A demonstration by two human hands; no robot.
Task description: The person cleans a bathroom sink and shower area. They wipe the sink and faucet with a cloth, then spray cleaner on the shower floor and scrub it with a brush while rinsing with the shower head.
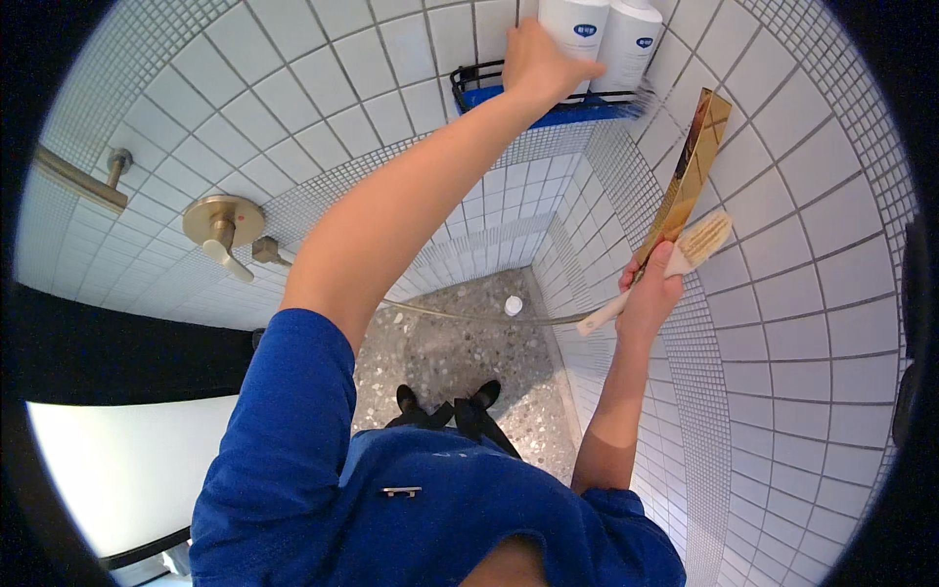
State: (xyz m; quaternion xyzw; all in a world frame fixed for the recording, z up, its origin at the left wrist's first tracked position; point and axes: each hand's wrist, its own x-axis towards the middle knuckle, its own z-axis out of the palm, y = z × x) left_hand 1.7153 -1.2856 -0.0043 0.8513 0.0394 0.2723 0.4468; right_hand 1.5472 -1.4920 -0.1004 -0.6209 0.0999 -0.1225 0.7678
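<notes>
At the top, my left hand [543, 64] grips the lower part of a white bottle [562, 20] with a blue label, its fingers partly behind it. A second white bottle [626, 49] stands beside it over a black wire rack [469, 83] with a blue base. My right hand [650, 289], on the right, holds a pale-handled brush [701, 240] with cream bristles, together with a long, shiny gold strip [697, 147] that points up along the tiled wall.
A gold shower lever [220, 220] and a metal bar [83, 181] are on the left wall. A hose crosses below my hands. A small white round object [514, 305] lies on the speckled floor [440, 313] near my feet. Tiled walls [792, 323] surround me closely.
</notes>
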